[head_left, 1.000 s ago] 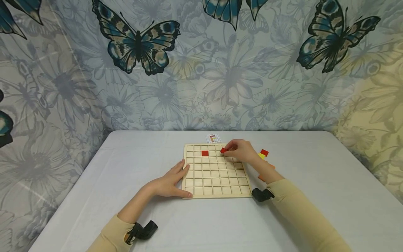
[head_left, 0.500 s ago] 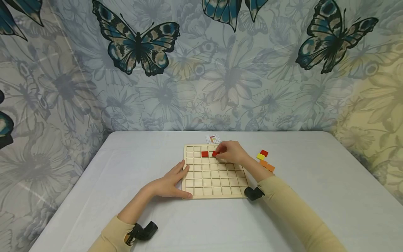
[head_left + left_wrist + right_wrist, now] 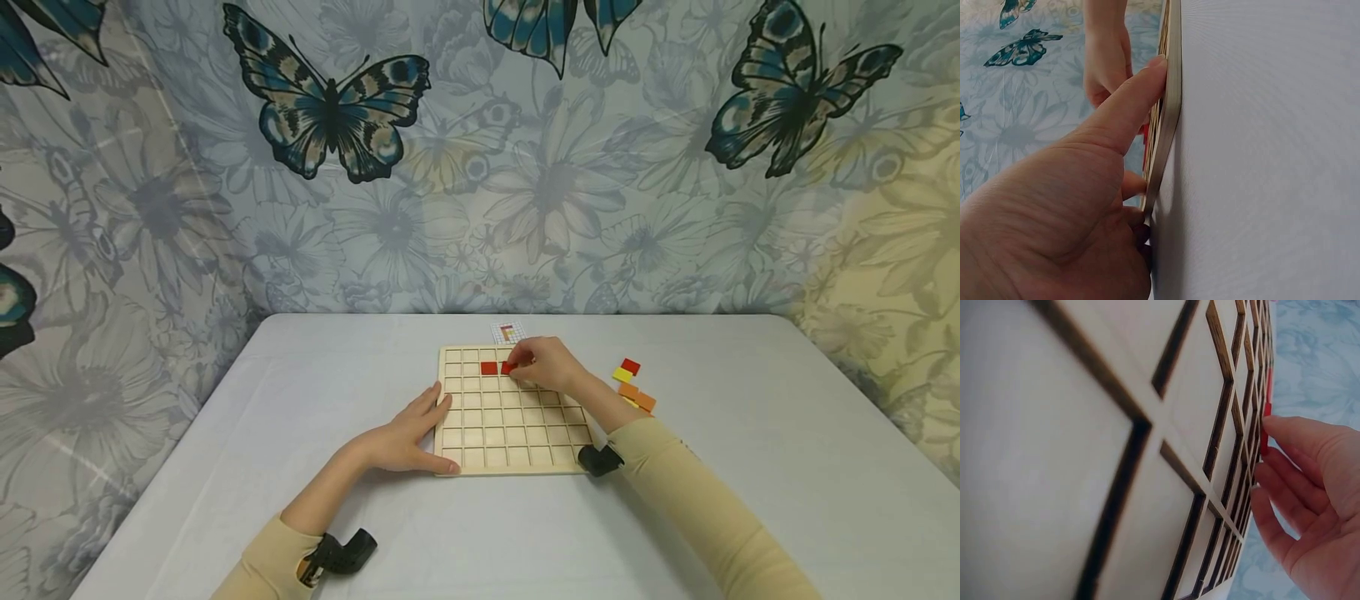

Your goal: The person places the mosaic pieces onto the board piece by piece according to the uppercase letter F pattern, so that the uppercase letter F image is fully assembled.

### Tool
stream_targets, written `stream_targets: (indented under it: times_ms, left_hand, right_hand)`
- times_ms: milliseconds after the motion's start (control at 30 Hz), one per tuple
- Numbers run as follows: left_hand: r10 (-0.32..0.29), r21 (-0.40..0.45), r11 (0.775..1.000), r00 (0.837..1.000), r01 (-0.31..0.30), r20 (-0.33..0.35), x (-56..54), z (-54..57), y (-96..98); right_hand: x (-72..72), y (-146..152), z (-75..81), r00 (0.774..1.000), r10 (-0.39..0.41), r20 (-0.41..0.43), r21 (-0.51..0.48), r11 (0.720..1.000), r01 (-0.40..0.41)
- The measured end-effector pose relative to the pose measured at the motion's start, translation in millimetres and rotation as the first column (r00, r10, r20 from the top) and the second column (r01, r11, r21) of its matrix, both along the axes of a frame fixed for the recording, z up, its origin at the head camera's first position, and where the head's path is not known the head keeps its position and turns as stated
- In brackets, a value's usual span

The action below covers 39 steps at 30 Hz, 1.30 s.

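A wooden grid board (image 3: 502, 433) lies flat on the white table. My left hand (image 3: 397, 435) steadies its left side, fingers spread along the edge and thumb on the near left corner; in the left wrist view the thumb (image 3: 1138, 94) lies along the board's rim. My right hand (image 3: 551, 365) pinches a red square tile (image 3: 506, 367) between thumb and fingertips, low over the far part of the grid. Just left of it, another red tile (image 3: 489, 368) sits in a cell. In the right wrist view the pinched tile (image 3: 1265, 434) shows edge-on at the grid.
Right of the board lie loose tiles: a red tile (image 3: 631, 366), a yellow tile (image 3: 622, 375) and overlapping orange tiles (image 3: 643, 401). Behind the board's far edge is a small printed grid card (image 3: 507, 332). A butterfly-patterned backdrop (image 3: 525, 208) stands behind the table.
My right hand has moved left with the red tile, from the board's far right part to right beside the placed red tile. My left hand has stayed still.
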<state>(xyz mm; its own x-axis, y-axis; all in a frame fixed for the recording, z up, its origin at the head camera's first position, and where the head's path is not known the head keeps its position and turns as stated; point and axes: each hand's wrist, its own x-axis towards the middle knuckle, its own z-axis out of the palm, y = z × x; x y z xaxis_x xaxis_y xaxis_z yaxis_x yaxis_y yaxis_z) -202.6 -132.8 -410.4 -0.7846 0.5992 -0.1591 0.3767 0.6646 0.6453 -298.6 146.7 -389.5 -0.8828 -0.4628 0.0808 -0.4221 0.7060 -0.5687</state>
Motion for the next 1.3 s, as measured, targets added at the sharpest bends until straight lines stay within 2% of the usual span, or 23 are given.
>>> stream_targets:
  times_ms: [700, 1000, 1300]
  left_hand:
    - [-0.002, 0.008, 1.000, 1.000, 0.002, -0.008, 1.3, 1.0, -0.9]
    - [-0.004, -0.005, 1.000, 1.000, 0.004, -0.006, -0.3, 3.2, -1.2]
    - [-0.008, -0.008, 1.000, 1.000, 0.008, 0.003, 0.2, 4.1, -1.2]
  right_hand:
    - [0.2, 4.0, -2.3, 0.999, 0.048, -0.018, -0.046, 0.998, -0.049]
    - [0.6, 23.0, 6.7, 0.997, -0.079, 0.010, -0.096, 0.992, 0.079]
    - [6.0, 60.8, 14.8, 0.972, -0.232, 0.030, -0.124, 0.964, 0.234]
